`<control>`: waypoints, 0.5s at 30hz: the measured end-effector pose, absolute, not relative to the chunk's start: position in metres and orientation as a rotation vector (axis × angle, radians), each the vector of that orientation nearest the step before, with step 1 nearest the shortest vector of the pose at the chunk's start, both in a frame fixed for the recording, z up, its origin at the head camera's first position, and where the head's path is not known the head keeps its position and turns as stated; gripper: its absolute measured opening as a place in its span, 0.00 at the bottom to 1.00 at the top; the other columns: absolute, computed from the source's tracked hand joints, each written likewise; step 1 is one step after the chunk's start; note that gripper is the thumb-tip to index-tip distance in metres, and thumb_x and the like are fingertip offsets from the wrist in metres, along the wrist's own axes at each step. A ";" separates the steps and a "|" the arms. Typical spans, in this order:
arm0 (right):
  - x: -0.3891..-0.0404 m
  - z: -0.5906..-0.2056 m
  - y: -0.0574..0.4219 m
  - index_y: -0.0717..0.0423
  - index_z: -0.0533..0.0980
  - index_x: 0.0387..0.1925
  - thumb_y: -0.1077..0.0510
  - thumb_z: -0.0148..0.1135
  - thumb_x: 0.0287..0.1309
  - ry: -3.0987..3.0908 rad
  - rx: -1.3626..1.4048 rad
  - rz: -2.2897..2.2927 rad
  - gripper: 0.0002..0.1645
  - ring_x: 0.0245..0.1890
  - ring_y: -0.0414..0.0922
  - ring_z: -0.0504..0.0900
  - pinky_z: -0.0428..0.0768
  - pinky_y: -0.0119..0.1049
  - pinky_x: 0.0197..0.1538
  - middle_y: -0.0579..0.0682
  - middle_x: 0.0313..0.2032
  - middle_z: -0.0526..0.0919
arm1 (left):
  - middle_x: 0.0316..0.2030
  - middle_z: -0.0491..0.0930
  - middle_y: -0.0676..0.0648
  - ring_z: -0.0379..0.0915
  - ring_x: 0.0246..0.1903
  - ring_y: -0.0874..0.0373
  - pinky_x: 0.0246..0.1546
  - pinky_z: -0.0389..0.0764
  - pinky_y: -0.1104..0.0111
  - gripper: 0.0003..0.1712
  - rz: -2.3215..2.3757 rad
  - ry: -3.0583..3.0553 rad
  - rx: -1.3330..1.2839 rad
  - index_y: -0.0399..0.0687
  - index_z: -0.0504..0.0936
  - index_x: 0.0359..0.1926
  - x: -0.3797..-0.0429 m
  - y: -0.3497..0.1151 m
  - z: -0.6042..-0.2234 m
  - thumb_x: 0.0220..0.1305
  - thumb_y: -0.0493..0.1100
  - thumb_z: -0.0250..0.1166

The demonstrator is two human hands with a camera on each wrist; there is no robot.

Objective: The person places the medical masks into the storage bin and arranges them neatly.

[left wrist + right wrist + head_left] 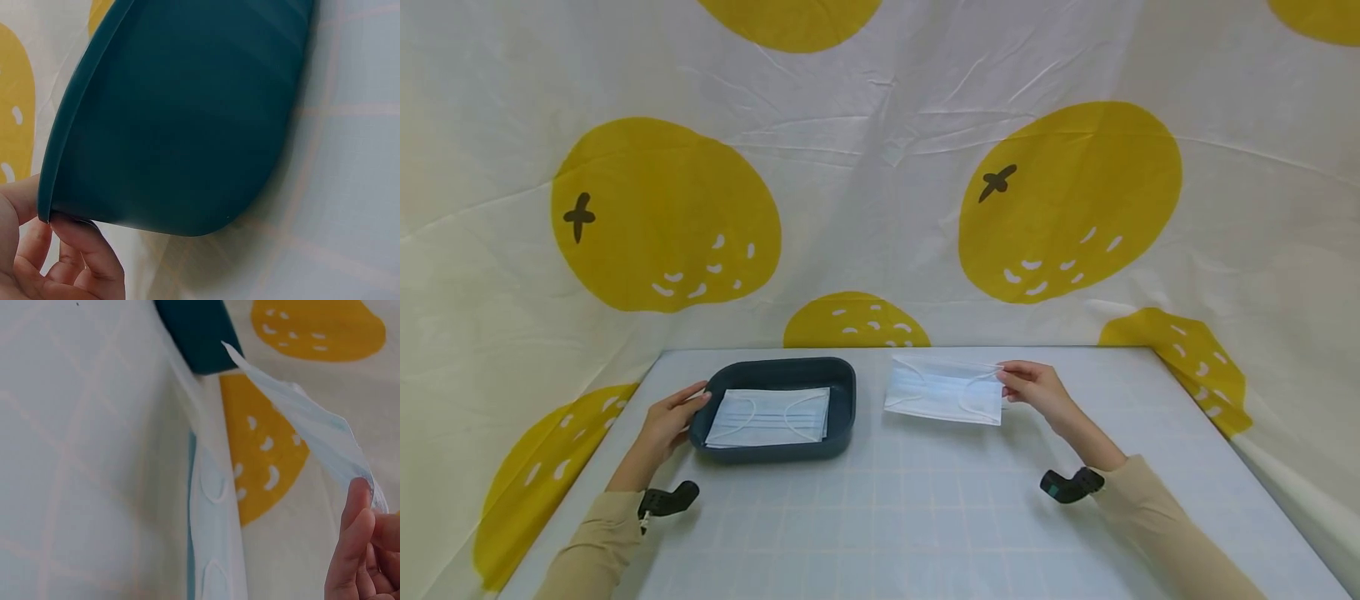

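My left hand (668, 423) pinches the rim of a dark teal tray (775, 452) at its left end. In the left wrist view, the fingers (87, 250) lie on both sides of that rim. Inside the tray lie light blue face masks (767, 417), stacked flat with their ear loops on top. My right hand (1036, 390) holds another face mask (943, 390) by its right edge, between thumb and fingertips. This face mask (312, 428) hangs sideways from the pinch in the right wrist view. Below it, more mask material (215, 519) with white ear loops lies along the table.
A pale checked cloth covers the table (880, 517). Behind and at the sides hangs a white curtain (865, 208) printed with yellow fruit. Each wrist carries a small black camera (668, 498). The tray stands left of the held mask.
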State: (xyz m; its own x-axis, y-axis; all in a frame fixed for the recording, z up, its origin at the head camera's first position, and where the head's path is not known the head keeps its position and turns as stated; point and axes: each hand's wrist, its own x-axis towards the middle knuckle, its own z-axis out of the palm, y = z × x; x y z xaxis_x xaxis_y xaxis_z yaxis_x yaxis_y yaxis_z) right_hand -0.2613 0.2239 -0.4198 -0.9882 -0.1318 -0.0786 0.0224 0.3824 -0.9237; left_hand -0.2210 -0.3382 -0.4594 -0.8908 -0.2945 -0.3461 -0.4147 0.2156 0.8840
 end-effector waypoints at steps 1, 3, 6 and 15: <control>-0.262 -0.420 0.221 0.70 0.70 0.59 0.54 0.56 0.67 2.485 -0.109 -1.679 0.27 0.30 0.37 0.79 0.80 0.24 0.37 0.42 0.33 0.81 | 0.71 0.58 0.37 0.67 0.52 0.53 0.35 0.74 0.77 0.40 1.773 2.369 -0.697 0.51 0.58 0.73 -0.221 -0.338 -0.459 0.66 0.60 0.58; -0.263 -0.421 0.216 0.70 0.70 0.58 0.54 0.57 0.67 2.471 -0.125 -1.696 0.27 0.29 0.37 0.79 0.80 0.24 0.37 0.41 0.32 0.81 | 0.70 0.58 0.38 0.67 0.51 0.53 0.36 0.75 0.76 0.40 1.775 2.367 -0.702 0.52 0.58 0.73 -0.221 -0.338 -0.460 0.66 0.60 0.58; -0.264 -0.422 0.207 0.71 0.70 0.58 0.55 0.57 0.66 2.446 -0.149 -1.723 0.26 0.29 0.38 0.79 0.81 0.24 0.37 0.40 0.31 0.81 | 0.71 0.58 0.38 0.65 0.53 0.52 0.38 0.74 0.74 0.40 1.774 2.361 -0.703 0.52 0.58 0.73 -0.222 -0.338 -0.459 0.66 0.60 0.58; -0.264 -0.418 0.176 0.70 0.71 0.57 0.56 0.57 0.66 2.370 -0.176 -1.771 0.24 0.28 0.37 0.78 0.80 0.24 0.36 0.41 0.30 0.81 | 0.71 0.57 0.39 0.64 0.54 0.51 0.40 0.73 0.74 0.39 1.784 2.361 -0.698 0.53 0.58 0.73 -0.221 -0.338 -0.458 0.66 0.60 0.58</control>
State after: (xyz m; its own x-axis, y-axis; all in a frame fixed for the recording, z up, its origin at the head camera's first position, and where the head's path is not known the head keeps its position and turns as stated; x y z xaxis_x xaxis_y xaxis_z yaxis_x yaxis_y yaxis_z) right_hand -0.2637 0.1756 -0.4180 -0.9773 -0.1997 -0.0709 0.0115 0.2843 -0.9587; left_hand -0.2215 -0.3376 -0.4585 -0.8896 -0.2964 -0.3476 -0.4154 0.2080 0.8856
